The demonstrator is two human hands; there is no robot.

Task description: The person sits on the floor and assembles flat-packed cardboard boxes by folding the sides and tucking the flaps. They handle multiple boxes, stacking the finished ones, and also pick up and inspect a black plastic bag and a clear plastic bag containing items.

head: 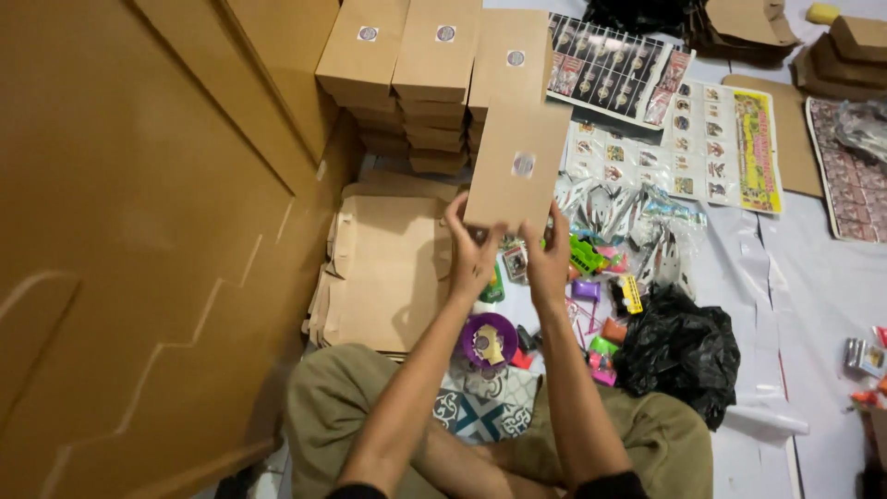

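Brown kraft cardboard: a flat closed box (516,166) with a small round sticker on its face, held up at upper centre of the frame. Left hand (471,251) grasps its lower left corner, fingers wrapped over the edge; right hand (547,259) grasps the lower right corner. Both grips sit only at the bottom edge; the top of the box reaches toward the stacks of matching boxes (434,83) along the top of the frame, three columns, each with a sticker on top.

Left of centre: a pile of flat unfolded box blanks (383,273). Below the hands: purple tape roll (490,340). Right of the hands: small toys and packets in a loose heap (610,249), a black plastic bag (679,351), printed sticker sheets (674,120) upper right.

Risk, judged: held by the bottom corners alone, the box could tip forward and knock the nearest column askew. A loose grip could drop it onto the heap beneath.
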